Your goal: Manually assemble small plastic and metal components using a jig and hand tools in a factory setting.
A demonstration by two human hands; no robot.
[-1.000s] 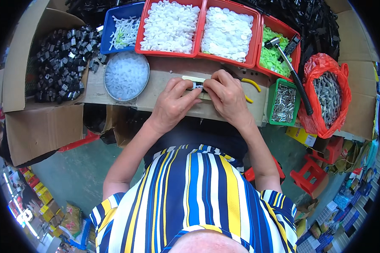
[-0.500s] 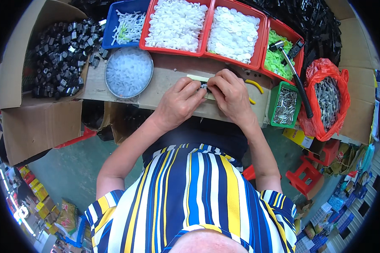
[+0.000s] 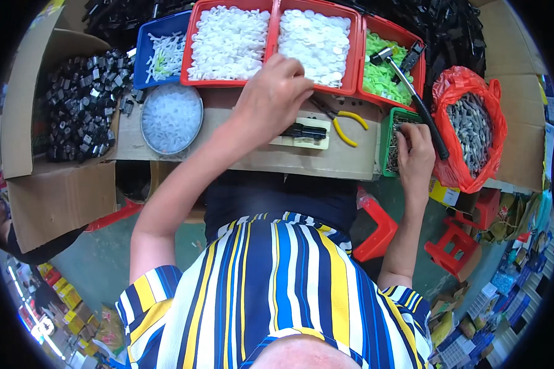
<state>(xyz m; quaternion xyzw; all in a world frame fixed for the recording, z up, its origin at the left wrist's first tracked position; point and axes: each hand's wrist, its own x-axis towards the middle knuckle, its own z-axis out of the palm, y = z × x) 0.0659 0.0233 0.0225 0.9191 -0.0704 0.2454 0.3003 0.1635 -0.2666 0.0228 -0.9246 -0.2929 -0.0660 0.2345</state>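
Observation:
My left hand (image 3: 276, 98) is over the front edge of the red bins, by the white plastic discs (image 3: 317, 46). Its fingers are curled, and their tips are hidden. My right hand (image 3: 417, 150) dips into a green tray (image 3: 389, 161) of small metal pins (image 3: 395, 138), fingers bent close together; what they pinch is hidden. Between the hands, a black plastic part (image 3: 308, 131) lies on a cream block (image 3: 317, 143) at the bench's front. Pliers with yellow handles (image 3: 345, 125) rest right of the block.
White small parts fill another red bin (image 3: 228, 46); a red bin of green pieces (image 3: 381, 77) carries a hammer (image 3: 421, 104). Left stand a blue bin (image 3: 143, 58), a bowl of translucent pieces (image 3: 171, 120) and a carton of black parts (image 3: 83, 104). A red bag of metal parts (image 3: 471, 135) sits right.
Both hands have left the cream block, uncovering the black part. My left hand has moved up to the red bins, my right hand rightward into the green tray. The whole view has shifted slightly.

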